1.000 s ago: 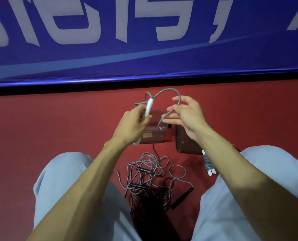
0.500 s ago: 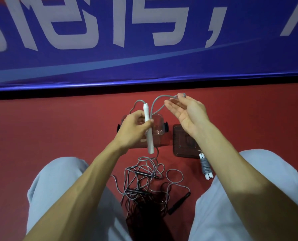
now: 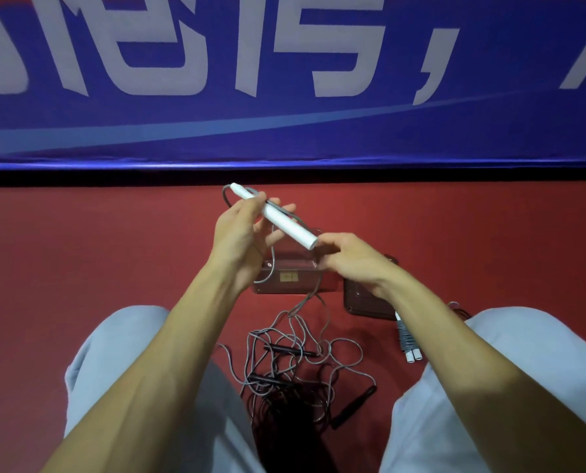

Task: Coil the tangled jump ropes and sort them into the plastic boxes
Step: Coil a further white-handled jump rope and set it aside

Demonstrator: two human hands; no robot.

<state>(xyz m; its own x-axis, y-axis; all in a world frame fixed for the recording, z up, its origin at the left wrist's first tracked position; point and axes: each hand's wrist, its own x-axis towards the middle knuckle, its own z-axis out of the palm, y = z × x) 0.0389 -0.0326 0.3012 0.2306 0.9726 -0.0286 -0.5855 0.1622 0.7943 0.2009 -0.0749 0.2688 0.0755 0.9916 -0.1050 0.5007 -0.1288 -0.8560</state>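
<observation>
Two hands: the left hand [image 3: 238, 233] pinches the white handle [image 3: 286, 224], the right hand [image 3: 356, 264] curls at its end, grip unclear. Wind the grey cord [image 3: 223, 196] evenly, lightly taut.

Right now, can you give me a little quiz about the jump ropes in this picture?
1. True or false: the white handle lies on the floor.
2. The handles in the tangled pile are: A black, B yellow, C green?
3. Fill in: the wound-up rope lies beside the ___ leg.

Key:
1. False: the left hand holds it up.
2. A.
3. Right: it lies by the right leg.
</observation>
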